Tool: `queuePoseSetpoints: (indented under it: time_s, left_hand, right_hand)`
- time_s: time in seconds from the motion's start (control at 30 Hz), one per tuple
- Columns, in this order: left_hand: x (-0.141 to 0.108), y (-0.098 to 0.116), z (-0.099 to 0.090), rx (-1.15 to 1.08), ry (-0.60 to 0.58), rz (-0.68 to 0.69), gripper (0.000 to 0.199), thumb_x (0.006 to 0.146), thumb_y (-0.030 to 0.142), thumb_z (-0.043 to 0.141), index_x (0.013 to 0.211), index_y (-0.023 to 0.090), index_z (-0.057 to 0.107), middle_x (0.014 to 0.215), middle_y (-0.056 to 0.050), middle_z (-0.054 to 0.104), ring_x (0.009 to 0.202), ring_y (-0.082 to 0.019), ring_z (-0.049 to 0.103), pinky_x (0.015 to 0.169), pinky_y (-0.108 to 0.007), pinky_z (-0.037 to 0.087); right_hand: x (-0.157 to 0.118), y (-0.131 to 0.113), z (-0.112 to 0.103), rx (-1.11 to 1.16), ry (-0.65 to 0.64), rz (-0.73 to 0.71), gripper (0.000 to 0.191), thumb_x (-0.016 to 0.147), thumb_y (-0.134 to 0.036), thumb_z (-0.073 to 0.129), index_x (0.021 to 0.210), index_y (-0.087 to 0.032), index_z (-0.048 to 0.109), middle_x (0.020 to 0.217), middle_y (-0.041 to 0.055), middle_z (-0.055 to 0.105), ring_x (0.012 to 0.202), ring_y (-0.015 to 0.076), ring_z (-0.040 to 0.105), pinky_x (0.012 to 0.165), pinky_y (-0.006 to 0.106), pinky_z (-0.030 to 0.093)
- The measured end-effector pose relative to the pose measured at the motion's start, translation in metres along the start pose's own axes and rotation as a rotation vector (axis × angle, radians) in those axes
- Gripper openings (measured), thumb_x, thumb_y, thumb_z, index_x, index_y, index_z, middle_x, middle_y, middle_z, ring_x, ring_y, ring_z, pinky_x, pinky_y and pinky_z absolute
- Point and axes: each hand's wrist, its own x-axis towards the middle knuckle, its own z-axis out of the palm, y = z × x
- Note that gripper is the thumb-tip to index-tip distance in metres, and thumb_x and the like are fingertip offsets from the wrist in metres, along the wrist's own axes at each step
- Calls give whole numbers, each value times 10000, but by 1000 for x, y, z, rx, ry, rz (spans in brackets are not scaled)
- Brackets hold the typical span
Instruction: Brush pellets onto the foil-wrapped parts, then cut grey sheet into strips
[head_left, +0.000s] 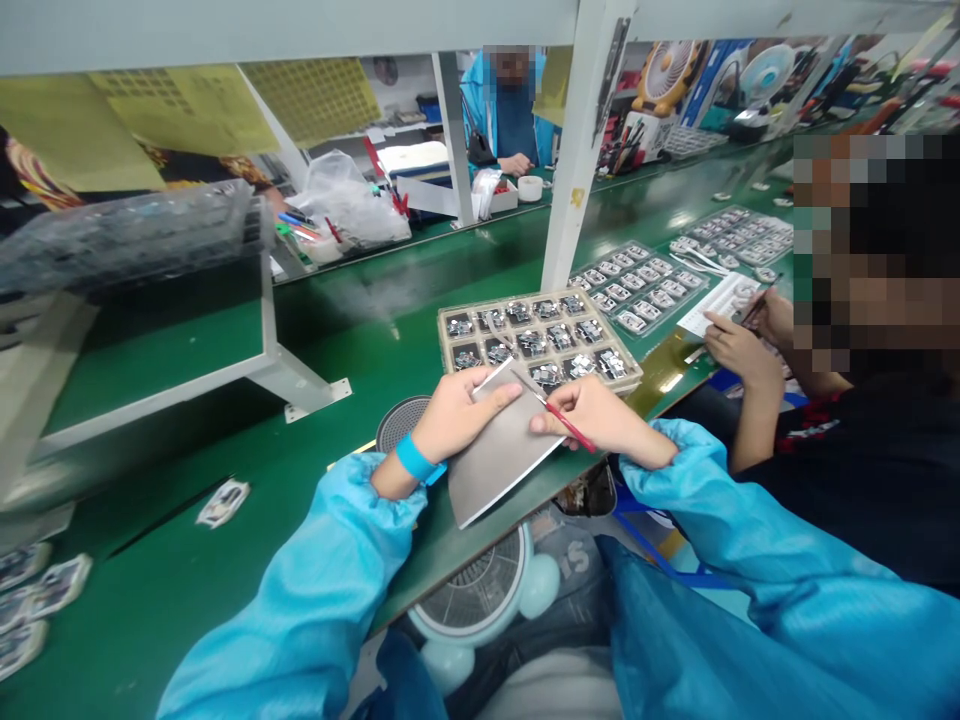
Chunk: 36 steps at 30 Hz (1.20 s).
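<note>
Over the near edge of the green counter (pixel 349 410), holding a grey sheet (pixel 487 455) at a slant, with one pale corner pointing down toward the lap. Gripping the sheet by the left side in the left hand (pixel 466 412), with thumb pressed on the upper face and fingers mostly hidden underneath. Pinching red-handled tweezers (pixel 568 426) between thumb and fingers of the right hand (pixel 589 412), with metal points reaching across the sheet toward the left thumb. Cannot tell the gap between the points, nor any contact with the surface.

Judging by the thin edge and slight bow, probably light and bendy, more like card or thin foam than hard plate. Seems matt, so not likely slippery; may crease or mark under a sharp point. Best to take hold by the edges, with flat fingers spread below for support and only a light thumb on top. For the tweezers, likely light and stiff, with fine ends easily bent; best held on the red part.

Beyond both hands, note a tray (pixel 631 377) of small parts (pixel 559 336); beside the left wrist, a round dark disc (pixel 397 422).
</note>
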Motion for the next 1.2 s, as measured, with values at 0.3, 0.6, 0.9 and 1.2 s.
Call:
queuePoseSetpoints:
  time_s: [0.3, 0.6, 0.9, 1.2]
  left_hand:
    - [0, 4, -1, -13, -29, 2, 368, 865, 512, 690, 887, 152, 761, 842, -37, 743, 750, -173, 643, 626, -237, 468]
    - [9, -4, -3, -6, 5, 7, 414, 846, 552, 689, 853, 141, 741, 800, -31, 714, 715, -166, 619, 625, -246, 454]
    - [17, -16, -21, 28, 41, -38, 477, 837, 613, 680, 932, 147, 718, 890, -58, 735, 772, -193, 654, 630, -242, 487]
    - [6, -2, -37, 42, -20, 17, 406, 857, 544, 698, 968, 157, 750, 889, -53, 747, 767, -192, 663, 625, -245, 503]
  right_hand:
    - [6, -12, 0, -58, -2, -88, 551, 675, -622, 814, 536, -161, 546, 503, -45, 433, 499, 79, 356, 468, 237, 224]
    - [23, -17, -2, -92, 34, -68, 597, 652, -700, 782, 559, -150, 571, 547, -35, 427, 530, 81, 341, 484, 241, 204]
    - [30, -22, -14, 15, 96, -103, 456, 683, -581, 808, 735, -139, 708, 607, -27, 553, 550, 83, 418, 526, 234, 289]
    - [-23, 3, -17, 59, 38, -75, 503, 773, -641, 743, 770, -141, 691, 706, 58, 692, 610, 148, 621, 584, 255, 477]
